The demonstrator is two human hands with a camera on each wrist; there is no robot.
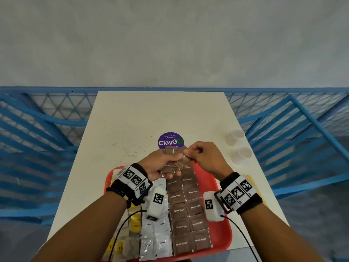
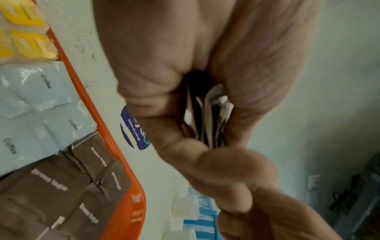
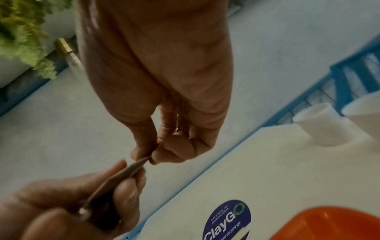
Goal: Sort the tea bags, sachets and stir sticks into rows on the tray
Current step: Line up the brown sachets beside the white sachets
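Fanning out above the far end of the red tray [image 1: 222, 241], a small stack of brown sugar sachets [image 1: 174, 163] is clamped in the left hand [image 1: 160, 163], whose fingers are curled round the stack with the thumb pressed on top. One sachet at the upper right of the fan is pinched at its corner between the thumb and forefinger of the right hand [image 1: 205, 157]; in the right wrist view the thin edge is seen nipped at the fingertips [image 3: 144, 152].

The sachets are judged light, thin and floppy, with smooth paper faces that slide easily over one another, so a neighbour could be dragged out along with the one taken. A hold at a corner or sealed edge is best, kept gentle, since the paper can tear and spill.

Below the hands, two columns of brown sachets [image 1: 188, 210] are already laid on the tray, with white coffee sachets [image 1: 156, 237] to their left and tea bags [image 1: 135, 224] beyond.
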